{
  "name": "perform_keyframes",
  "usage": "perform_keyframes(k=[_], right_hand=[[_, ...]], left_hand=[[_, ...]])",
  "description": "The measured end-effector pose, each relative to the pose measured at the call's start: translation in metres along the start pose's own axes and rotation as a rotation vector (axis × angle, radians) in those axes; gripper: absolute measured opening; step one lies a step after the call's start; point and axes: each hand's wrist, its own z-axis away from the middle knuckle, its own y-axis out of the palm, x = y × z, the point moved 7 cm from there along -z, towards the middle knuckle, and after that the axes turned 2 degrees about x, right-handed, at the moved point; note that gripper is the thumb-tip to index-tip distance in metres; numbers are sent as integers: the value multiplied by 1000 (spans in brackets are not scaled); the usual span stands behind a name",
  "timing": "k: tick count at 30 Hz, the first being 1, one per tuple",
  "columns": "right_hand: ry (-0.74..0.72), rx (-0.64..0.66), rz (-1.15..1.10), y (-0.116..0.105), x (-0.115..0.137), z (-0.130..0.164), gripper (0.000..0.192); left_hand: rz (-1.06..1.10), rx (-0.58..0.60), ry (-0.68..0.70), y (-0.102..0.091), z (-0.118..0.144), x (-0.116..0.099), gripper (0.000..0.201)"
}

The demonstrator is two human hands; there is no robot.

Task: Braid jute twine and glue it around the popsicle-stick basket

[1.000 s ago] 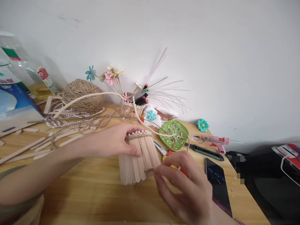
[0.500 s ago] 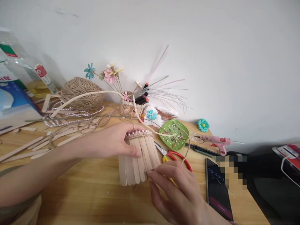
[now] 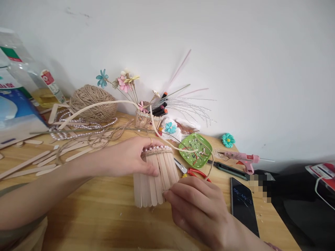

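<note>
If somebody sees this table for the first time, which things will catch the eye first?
Centre of the view, a holder made of wooden craft sticks with a pearl rim, gripped by the left hand while the right hand pinches at its lower edge. Behind it, a stick pot of paper flowers stands by the wall beside a ball of twine. A pink glue gun lies at the right.

stick holder [image 3: 154,181]: pale matt wood, edged with glossy pearl beads
tabletop [image 3: 104,216]: smooth grained wood
twine ball [image 3: 92,102]: rough fibre
phone [image 3: 242,205]: glossy glass
</note>
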Motion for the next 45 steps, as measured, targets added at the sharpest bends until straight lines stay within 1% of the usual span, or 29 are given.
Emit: perform_keyframes(k=[5, 8, 10, 13, 14, 16, 19, 21, 25, 28, 32, 34, 38, 41, 43, 45], right_hand=[[-27, -18, 43, -2, 4, -3, 11], [-55, -26, 56, -3, 7, -3, 10], [2, -29, -5, -4, 3, -1, 14], [184, -113, -113, -9, -10, 5, 18], [207, -137, -123, -11, -12, 7, 19], [171, -133, -106, -9, -9, 8, 19], [106, -69, -66, -3, -4, 6, 15], [107, -62, -34, -2, -3, 5, 12], [110, -62, 3, -1, -4, 4, 10], [66, -57, 1, 0, -2, 5, 13], [14, -38, -2, 2, 0, 6, 17], [0, -43, -6, 0, 1, 5, 17], [-20, -63, -16, -4, 3, -1, 11], [-27, -110, 8, -6, 4, -4, 10], [-29, -152, 24, -7, 4, -5, 10], [-39, -157, 45, -6, 5, -6, 11]], left_hand=[[21, -6, -14, 0, 0, 2, 51], [12, -11, 14, -1, -1, 0, 52], [13, 2, 26, -1, -1, 0, 52], [16, 25, 54, 0, -1, -1, 52], [14, 31, 67, 0, -1, -1, 52], [3, 33, 63, 0, -2, 2, 53], [-25, 22, 3, -1, -2, 8, 56], [-39, 19, -10, -1, -1, 10, 55], [-26, 12, 12, 0, -1, 5, 53], [-16, 8, 20, 0, -1, 1, 51], [2, 10, -9, 0, -1, 2, 51], [11, 10, -1, 0, -1, 2, 51], [48, 24, -5, 0, -2, 4, 49], [0, -10, -17, -2, -2, 5, 50], [-1, -10, -15, -3, -3, 6, 51], [13, 0, -13, -2, -3, 7, 52]])
